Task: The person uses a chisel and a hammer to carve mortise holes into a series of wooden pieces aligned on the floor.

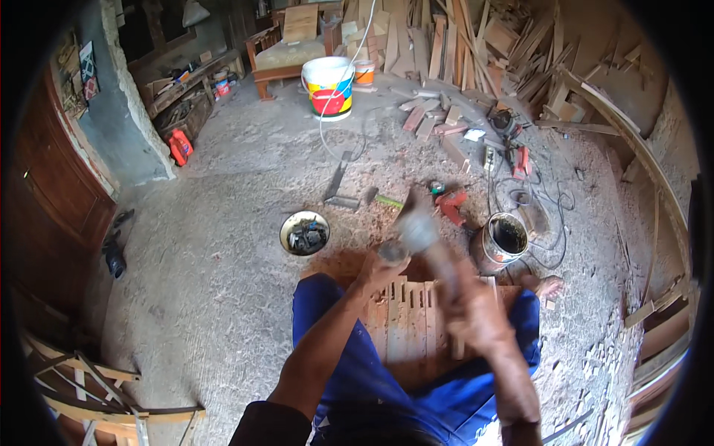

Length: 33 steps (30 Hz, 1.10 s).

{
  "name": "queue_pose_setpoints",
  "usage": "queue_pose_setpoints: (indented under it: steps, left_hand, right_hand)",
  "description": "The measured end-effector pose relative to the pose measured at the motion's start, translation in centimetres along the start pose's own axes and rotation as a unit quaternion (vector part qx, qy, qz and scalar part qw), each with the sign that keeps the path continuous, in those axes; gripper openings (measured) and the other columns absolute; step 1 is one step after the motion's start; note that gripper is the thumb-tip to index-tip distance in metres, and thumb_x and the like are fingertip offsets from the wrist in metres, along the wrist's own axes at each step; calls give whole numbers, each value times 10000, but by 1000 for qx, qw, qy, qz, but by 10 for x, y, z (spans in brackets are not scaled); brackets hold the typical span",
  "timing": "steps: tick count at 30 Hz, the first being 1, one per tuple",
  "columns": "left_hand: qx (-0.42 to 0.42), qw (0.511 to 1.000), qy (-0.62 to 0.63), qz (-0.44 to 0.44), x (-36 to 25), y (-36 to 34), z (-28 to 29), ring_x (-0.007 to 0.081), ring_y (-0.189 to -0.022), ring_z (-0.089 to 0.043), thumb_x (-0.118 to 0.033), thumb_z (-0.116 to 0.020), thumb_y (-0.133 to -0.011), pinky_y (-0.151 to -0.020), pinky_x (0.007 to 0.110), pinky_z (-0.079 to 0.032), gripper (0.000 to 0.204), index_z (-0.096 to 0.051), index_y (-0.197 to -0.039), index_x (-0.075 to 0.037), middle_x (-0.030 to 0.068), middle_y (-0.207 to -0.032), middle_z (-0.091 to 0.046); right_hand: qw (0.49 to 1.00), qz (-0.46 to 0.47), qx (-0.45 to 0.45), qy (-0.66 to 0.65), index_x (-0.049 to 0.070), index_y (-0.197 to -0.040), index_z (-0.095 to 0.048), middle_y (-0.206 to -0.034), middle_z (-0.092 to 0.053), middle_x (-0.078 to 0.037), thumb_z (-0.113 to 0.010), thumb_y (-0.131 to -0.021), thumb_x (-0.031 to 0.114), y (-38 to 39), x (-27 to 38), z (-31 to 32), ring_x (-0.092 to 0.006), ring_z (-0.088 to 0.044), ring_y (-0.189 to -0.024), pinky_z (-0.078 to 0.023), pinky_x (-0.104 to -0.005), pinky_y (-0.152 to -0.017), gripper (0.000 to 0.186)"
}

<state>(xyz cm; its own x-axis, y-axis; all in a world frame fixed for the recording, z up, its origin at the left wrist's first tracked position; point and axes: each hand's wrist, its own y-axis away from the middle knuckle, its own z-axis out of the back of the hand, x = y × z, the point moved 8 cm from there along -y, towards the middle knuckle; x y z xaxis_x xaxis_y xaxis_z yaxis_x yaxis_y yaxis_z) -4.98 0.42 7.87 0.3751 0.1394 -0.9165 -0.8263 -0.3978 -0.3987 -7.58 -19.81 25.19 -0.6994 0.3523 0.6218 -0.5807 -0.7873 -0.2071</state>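
Note:
My right hand (476, 316) is closed round the handle of a hammer (418, 230), smeared by motion, its grey head above and just right of my left hand (378, 270). In my left fist is an upright tool, seemingly a chisel (392, 252); its round grey top shows and its lower end is hidden. Below both hands, between my blue-trousered legs, lie wooden boards (405, 327) side by side, with several slots cut near their far ends. A wooden block (338, 264) lies under their far side.
A tub of dark small items (306, 234) stands left; a paint bucket (502, 241) stands right. Ahead lie a red power tool (451, 207), a try square (341, 186), cables (547, 223) and wood offcuts (435, 123). Farther off are a colourful bucket (328, 89) and a chair (290, 52).

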Motion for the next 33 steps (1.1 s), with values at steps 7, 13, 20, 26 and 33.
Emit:
queue_pose_setpoints:
  steps: [7,13,20,26,33]
  left_hand:
    - [-20,998,-63,17,-12,1,-13,155,-792,-660,-96,-806,-798,-718,322,-537,211,-659,-935,-31,54,-872,-705]
    - [-41,992,-64,-101,-42,5,-6,123,-839,-651,-59,-778,-807,-737,297,-533,228,-676,-1009,-28,54,-925,-714]
    - [-55,997,-44,33,-4,12,6,118,-736,-640,-91,-798,-809,-684,306,-518,168,-660,-881,-27,32,-814,-699]
    - [-119,991,-53,22,-8,14,3,120,-794,-645,-86,-798,-808,-728,295,-522,194,-669,-950,-53,29,-880,-693]
    - [-167,970,175,11,52,46,-2,200,-767,-683,-117,-690,-823,-651,322,-533,88,-665,-880,-55,82,-845,-704]
  right_hand:
    - [959,38,-262,-106,55,-1403,-433,-792,-669,-123,-535,-943,156,5,3,94,-303,-677,-668,-553,-427,-595,482]
    - [972,-58,100,203,50,-1523,-274,-964,-674,-309,-611,-795,123,-2,-39,-51,-440,-688,-822,-550,-528,-750,805]
    - [992,28,-106,-62,53,-1393,-449,-864,-678,-215,-652,-850,169,-10,41,64,-378,-685,-718,-558,-460,-653,591]
    - [977,-157,11,141,104,-1438,-410,-910,-700,-242,-585,-887,136,-14,-30,1,-385,-692,-702,-558,-490,-629,579]
    - [997,-55,30,35,88,-1530,-232,-743,-658,-275,-623,-778,36,-2,-17,-34,-449,-666,-658,-554,-532,-621,848]
